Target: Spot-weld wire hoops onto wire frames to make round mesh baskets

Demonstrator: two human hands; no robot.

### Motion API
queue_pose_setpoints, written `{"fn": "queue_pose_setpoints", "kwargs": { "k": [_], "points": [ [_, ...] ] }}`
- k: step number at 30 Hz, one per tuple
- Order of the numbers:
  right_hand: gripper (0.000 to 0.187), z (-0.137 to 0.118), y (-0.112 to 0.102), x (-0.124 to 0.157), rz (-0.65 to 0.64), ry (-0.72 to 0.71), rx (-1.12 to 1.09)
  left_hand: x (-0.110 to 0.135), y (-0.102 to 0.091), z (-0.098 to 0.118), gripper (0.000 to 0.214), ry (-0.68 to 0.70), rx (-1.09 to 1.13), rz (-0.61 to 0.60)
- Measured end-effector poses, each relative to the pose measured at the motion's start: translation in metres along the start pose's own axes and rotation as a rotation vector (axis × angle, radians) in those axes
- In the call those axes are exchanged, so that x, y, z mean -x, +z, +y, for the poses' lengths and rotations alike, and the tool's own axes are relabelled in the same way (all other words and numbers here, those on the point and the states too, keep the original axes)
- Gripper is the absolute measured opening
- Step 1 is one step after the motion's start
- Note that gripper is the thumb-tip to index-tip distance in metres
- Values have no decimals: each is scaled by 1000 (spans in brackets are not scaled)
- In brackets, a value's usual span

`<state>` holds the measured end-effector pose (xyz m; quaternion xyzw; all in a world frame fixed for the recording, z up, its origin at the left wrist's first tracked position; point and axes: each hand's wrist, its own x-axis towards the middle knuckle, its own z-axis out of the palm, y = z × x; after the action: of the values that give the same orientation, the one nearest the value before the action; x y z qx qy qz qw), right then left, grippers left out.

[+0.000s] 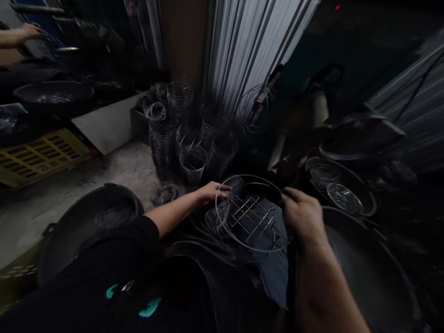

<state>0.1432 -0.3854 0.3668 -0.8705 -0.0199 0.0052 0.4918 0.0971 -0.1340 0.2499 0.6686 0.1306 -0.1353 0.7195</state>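
My right hand (305, 216) is closed on the right side of a thin wire ring (253, 250), held tilted in front of me. My left hand (212, 192) is at the ring's far left side, fingers stretched out and a little apart. The wire passes close by these fingers; whether they touch it is blurred. Through the ring shows a small grid of crossed metal rods (250, 215). Beneath and behind it lies a grey-blue cloth (274, 273).
Stacks of wire rings (162, 143) stand on the floor ahead. A large dark basin (93, 217) is at left, another basin (367, 268) at right, with a pan of wire pieces (343, 196) beyond. A yellow crate (45, 155) and another person's hand (32, 31) are at far left.
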Motion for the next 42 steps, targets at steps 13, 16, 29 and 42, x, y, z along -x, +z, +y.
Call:
{"fn": "queue_pose_setpoints", "kwargs": {
  "k": [13,16,29,42],
  "points": [
    [60,115,-3,60,-89,443,-290,-51,31,12,64,-11,-28,-145],
    [59,116,-4,56,-93,455,-302,-55,31,13,70,4,-55,-175],
    [72,116,-20,56,-252,461,-89,-59,3,14,82,7,-194,-484],
    [74,130,-22,62,-326,342,27,-4,-5,13,132,222,-748,-463]
  ]
}}
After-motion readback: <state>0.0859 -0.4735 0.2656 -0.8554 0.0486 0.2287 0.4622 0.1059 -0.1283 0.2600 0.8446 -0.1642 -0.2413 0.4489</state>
